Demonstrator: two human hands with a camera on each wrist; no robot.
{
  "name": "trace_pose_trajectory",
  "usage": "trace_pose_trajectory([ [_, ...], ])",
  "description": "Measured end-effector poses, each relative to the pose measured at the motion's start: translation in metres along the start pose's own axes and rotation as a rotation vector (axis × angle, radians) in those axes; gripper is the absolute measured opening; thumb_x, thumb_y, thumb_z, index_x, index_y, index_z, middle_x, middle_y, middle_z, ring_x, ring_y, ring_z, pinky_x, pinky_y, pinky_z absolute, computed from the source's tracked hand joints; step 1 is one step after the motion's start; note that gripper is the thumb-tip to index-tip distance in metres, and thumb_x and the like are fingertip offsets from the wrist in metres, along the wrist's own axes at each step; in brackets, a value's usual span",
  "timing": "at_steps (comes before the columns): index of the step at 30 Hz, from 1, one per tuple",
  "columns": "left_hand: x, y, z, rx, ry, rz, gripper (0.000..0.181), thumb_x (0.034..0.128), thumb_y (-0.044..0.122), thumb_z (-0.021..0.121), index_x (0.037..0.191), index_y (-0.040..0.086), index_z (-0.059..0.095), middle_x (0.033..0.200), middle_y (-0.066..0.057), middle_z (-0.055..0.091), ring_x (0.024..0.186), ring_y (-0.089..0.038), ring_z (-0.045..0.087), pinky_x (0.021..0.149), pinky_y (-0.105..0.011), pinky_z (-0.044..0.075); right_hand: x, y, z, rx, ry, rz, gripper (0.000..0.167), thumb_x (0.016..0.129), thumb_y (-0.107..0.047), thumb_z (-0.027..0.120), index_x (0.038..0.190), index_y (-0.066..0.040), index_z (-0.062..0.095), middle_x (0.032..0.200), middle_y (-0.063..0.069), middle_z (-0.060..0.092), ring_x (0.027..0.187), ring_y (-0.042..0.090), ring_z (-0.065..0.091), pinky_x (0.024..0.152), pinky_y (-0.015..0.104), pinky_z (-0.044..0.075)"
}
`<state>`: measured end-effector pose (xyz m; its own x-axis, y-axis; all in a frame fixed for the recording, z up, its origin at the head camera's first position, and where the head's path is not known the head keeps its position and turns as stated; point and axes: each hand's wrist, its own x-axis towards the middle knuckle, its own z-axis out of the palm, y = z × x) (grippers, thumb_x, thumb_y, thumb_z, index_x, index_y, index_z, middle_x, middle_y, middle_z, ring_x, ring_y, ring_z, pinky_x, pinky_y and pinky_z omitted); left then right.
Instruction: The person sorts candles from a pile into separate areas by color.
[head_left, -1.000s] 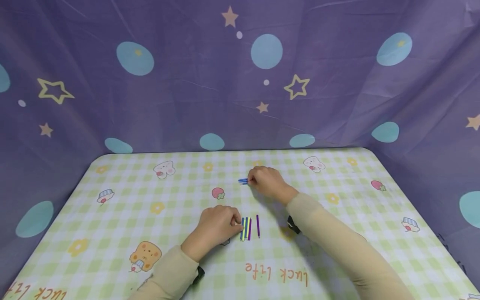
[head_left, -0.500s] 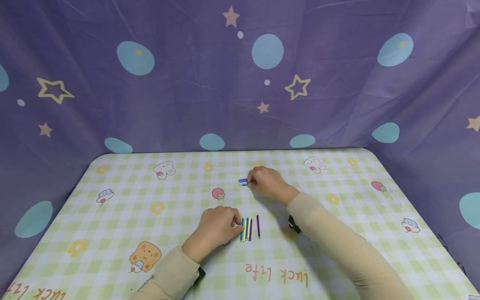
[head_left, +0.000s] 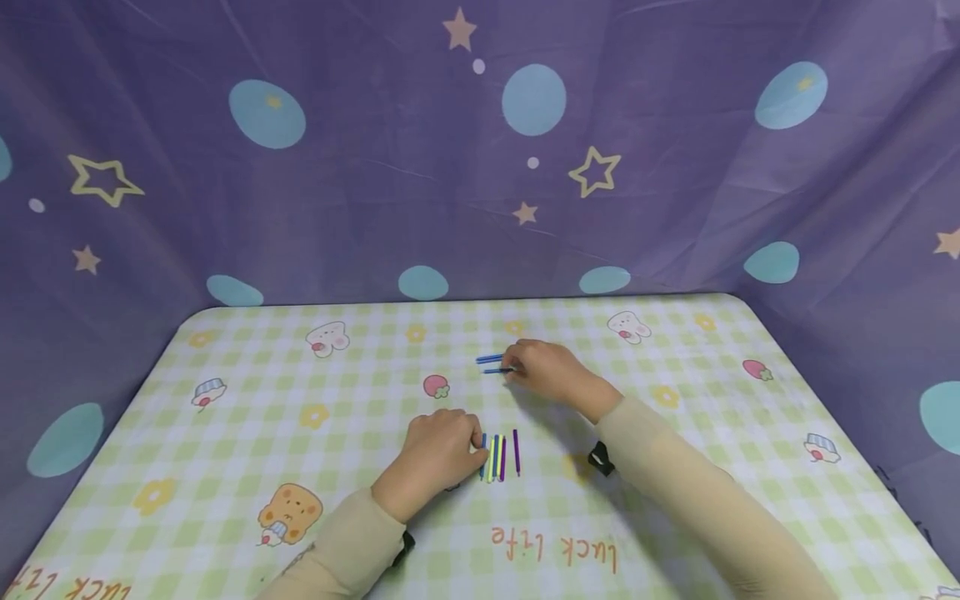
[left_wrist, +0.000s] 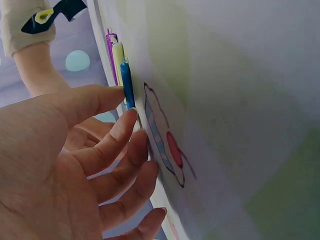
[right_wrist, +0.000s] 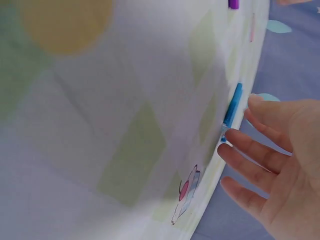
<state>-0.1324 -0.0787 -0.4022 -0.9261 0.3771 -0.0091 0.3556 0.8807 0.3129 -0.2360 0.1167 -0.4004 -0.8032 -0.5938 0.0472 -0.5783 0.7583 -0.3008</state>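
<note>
In the head view, my left hand [head_left: 435, 458] rests at the left side of a row of thin blue, yellow and purple sticks [head_left: 502, 460]. The left wrist view shows its thumb and index finger touching the blue stick [left_wrist: 127, 82] at the row's edge, the other fingers loosely bent. Farther back, my right hand [head_left: 553, 372] is beside blue sticks [head_left: 490, 359] lying crosswise, its fingertips over the right end of the nearer one. In the right wrist view its fingers are loosely spread beside blue sticks [right_wrist: 233, 105], with nothing gripped.
A separate purple stick [head_left: 516, 453] lies just right of the row. Both groups are on a flat table with a green-checked, printed cloth [head_left: 375, 358]. A purple curtain [head_left: 360, 150] with stars and blue dots hangs behind the table's far edge.
My right hand has drawn back slightly to the right, showing more of the blue sticks, and the nearer one now lies apart from the others. My left hand has hardly moved.
</note>
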Motion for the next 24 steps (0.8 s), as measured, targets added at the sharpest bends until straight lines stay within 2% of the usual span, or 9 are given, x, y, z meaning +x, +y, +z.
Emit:
trace_pose_trajectory([
  [7, 0.005, -0.002, -0.005, 0.030, -0.008, -0.013, 0.013, 0.0817, 0.024, 0.076, 0.074, 0.019, 0.067, 0.073, 0.006, 0.057, 0.068, -0.017, 0.055, 0.058, -0.040, 0.045, -0.021, -0.004, -0.001, 0.039, 0.001, -0.056, 0.014, 0.093, -0.012, 0.070, 0.107, -0.012, 0.072, 0.106, -0.001, 0.067, 0.097, 0.017, 0.065, 0.085, 0.034, 0.052],
  [12, 0.010, -0.005, -0.006, 0.041, 0.016, 0.003, 0.005, 0.0811, 0.018, 0.076, 0.079, 0.015, 0.072, 0.076, 0.005, 0.060, 0.070, -0.018, 0.057, 0.059, -0.041, 0.047, -0.036, -0.008, 0.001, 0.069, -0.001, -0.138, 0.013, 0.092, -0.009, 0.071, 0.104, -0.013, 0.072, 0.103, -0.004, 0.066, 0.094, 0.014, 0.065, 0.085, 0.033, 0.052],
  [20, 0.022, -0.012, -0.006, 0.130, 0.078, 0.049, 0.015, 0.0795, 0.013, 0.074, 0.067, 0.018, 0.068, 0.068, 0.006, 0.055, 0.066, -0.016, 0.055, 0.059, -0.039, 0.047, -0.051, -0.016, 0.010, 0.073, 0.035, -0.371, 0.010, 0.089, -0.011, 0.075, 0.097, -0.015, 0.073, 0.097, -0.008, 0.066, 0.091, 0.008, 0.063, 0.082, 0.024, 0.051],
  [24, 0.028, -0.014, -0.008, 0.166, 0.091, 0.095, 0.015, 0.0802, 0.010, 0.074, 0.068, 0.017, 0.068, 0.068, 0.004, 0.060, 0.065, -0.017, 0.055, 0.058, -0.038, 0.048, -0.055, -0.023, 0.012, 0.066, 0.034, -0.460, 0.009, 0.087, -0.014, 0.077, 0.095, -0.016, 0.074, 0.097, -0.008, 0.065, 0.091, 0.006, 0.061, 0.084, 0.022, 0.049],
])
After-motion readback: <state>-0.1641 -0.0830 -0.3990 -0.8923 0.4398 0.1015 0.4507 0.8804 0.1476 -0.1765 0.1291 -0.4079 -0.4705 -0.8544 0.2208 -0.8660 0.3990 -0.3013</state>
